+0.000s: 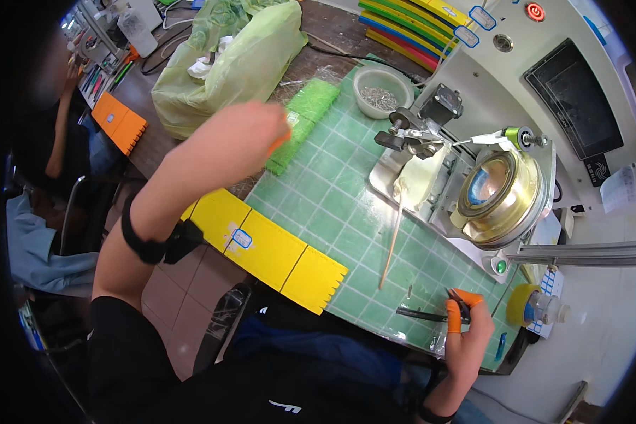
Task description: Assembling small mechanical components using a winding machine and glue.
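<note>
My left hand (244,145) is raised, its fingers curled and an orange cover on a fingertip. It hangs over the near end of a bright green fuzzy strip (314,104), and whatever its fingers hold is hidden. Low on the right, my right hand (468,326), with orange covers on thumb and finger, grips black tweezers (425,314) whose tips point left over the green gridded mat (332,191). A thin wooden-stick swab (392,244) lies on the mat, its head on a pale pad in a metal tray (383,173).
A machine with a brass-coloured round part (505,201) and a screen (572,99) stands at right. A grey bowl (364,74) holds small metal pieces. A yellow notched board (261,247) lies along the near edge. A greenish plastic bag (247,63) sits behind; a person (60,134) is at far left.
</note>
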{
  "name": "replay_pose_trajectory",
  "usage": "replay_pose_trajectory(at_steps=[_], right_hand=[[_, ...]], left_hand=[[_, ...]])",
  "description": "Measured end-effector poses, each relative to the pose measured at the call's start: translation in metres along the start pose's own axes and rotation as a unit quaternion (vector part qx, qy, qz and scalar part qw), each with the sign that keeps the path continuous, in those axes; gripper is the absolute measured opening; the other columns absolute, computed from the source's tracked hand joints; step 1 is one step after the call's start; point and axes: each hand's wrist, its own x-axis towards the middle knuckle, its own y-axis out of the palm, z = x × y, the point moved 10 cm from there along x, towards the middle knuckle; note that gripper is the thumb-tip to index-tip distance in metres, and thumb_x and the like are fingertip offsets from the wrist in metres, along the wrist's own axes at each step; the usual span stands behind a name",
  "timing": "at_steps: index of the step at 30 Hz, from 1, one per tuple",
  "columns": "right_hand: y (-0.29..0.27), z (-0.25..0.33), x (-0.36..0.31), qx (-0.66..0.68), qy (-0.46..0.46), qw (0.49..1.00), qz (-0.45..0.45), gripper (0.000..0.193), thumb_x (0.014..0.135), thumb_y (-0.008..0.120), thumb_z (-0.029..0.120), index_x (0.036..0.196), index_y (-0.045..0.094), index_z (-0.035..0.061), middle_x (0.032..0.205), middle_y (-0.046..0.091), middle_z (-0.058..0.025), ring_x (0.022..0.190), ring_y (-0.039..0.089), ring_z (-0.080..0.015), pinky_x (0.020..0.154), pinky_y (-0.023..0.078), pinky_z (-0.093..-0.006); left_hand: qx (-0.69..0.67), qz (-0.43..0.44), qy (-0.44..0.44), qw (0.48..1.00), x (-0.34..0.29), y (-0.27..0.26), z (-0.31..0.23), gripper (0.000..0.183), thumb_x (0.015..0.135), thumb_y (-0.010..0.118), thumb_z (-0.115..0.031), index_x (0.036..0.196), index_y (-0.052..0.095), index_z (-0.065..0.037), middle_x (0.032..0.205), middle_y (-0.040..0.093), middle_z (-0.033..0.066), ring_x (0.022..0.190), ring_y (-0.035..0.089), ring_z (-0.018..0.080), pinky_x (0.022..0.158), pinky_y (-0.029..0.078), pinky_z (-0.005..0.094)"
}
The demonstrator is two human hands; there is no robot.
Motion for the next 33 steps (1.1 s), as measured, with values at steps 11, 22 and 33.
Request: replay_pose_trajectory(at_steps=[11,22,33], right_hand=[[0.011,-0.02,0.019,-0.001,0.0,1.0,-0.007,0.027,0.086,0.071,-0.004,0.112,0.068,-0.0016,0.103,0.062,-0.0176,0.094,0.064,-0.0358,0.085,0.051,-0.0396],[0.023,0.055,0.025,0.014,-0.098,0.991,0.088,0.037,0.086,0.076,0.006,0.121,0.066,0.0025,0.119,0.061,-0.0174,0.107,0.061,-0.038,0.092,0.051,-0.0427],[0.066,0.084,0.039,0.034,-0.135,0.978,0.156,0.041,0.087,0.076,0.01,0.126,0.064,0.0004,0.115,0.06,-0.0184,0.101,0.063,-0.0394,0.085,0.054,-0.0437]], left_hand=[[0.089,-0.098,0.074,0.988,-0.051,-0.011,-0.018,0.035,0.084,0.066,-0.001,0.119,0.068,-0.001,0.128,0.065,0.0095,0.121,0.059,0.0296,0.109,0.043,0.0455],[0.055,-0.108,-0.098,0.988,-0.132,-0.178,-0.017,0.021,0.076,0.08,-0.014,0.09,0.074,0.001,0.105,0.074,0.0145,0.096,0.069,0.0306,0.081,0.052,0.0374],[-0.006,0.018,0.029,0.999,-0.058,-0.049,-0.041,0.032,0.092,0.067,-0.012,0.121,0.069,-0.002,0.131,0.066,0.0141,0.121,0.062,0.0301,0.105,0.046,0.0429]])
